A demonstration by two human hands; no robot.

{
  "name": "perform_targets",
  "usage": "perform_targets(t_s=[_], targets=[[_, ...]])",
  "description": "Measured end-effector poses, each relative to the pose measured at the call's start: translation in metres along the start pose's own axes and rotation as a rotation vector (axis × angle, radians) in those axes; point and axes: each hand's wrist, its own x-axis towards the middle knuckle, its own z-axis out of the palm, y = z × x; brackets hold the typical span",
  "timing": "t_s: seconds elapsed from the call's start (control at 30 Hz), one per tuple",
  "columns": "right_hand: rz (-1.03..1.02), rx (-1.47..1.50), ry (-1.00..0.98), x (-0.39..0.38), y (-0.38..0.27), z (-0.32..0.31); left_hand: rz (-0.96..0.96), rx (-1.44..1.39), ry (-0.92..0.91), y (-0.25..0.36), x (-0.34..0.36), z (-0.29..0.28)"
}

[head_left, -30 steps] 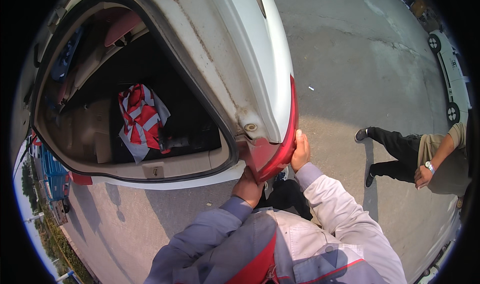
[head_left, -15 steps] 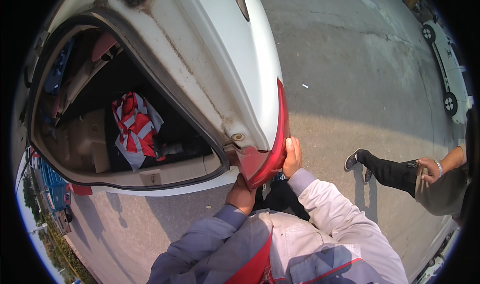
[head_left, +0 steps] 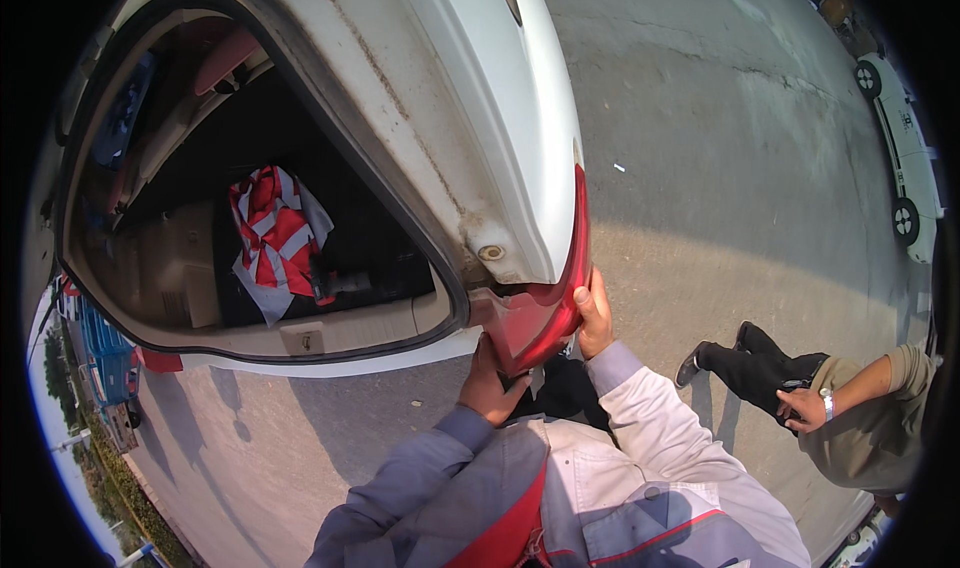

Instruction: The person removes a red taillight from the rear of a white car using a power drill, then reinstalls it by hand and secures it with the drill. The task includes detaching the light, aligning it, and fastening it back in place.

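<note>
A red tail light sits at the rear corner of a white car, its long pointed end running up along the car's side. A dark gap shows between the lamp and the bodywork above it. My left hand grips the lamp's lower inner corner, fingers partly hidden behind it. On the outer edge, my right hand is closed round the lamp with the thumb on its face. Left of the lamp lies the open boot, with a red and grey-white cloth inside.
A dark tool with a red part rests beside the cloth in the boot. At right stands another person in dark trousers, wearing a wristwatch. A white car is parked at the far right. Blue vehicle stands at far left.
The view has shifted, so the car and lamp appear farther right. The gap above the lamp looks a little wider. Both my hands keep their grip. The other person has moved lower in view.
</note>
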Motion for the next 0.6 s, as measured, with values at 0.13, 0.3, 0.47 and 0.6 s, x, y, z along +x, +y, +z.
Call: perform_targets(t_s=[0.13, 0.3, 0.47, 0.6], targets=[[0.103, 0.002, -0.098, 0.017, -0.029, -0.002, -0.075, -0.573, -0.036, -0.015, 0.000, -0.010], [0.189, -0.156, -0.140, 0.024, -0.037, -0.015, -0.088, -0.940, -0.001, -0.019, 0.011, -0.012], [0.185, 0.003, -0.144, 0.010, -0.033, -0.031, -0.083, -0.919, 0.028, -0.019, 0.005, -0.001], [0.198, 0.036, -0.232, -0.008, -0.037, -0.044, 0.076, -0.853, 0.074, -0.015, -0.007, 0.014]])
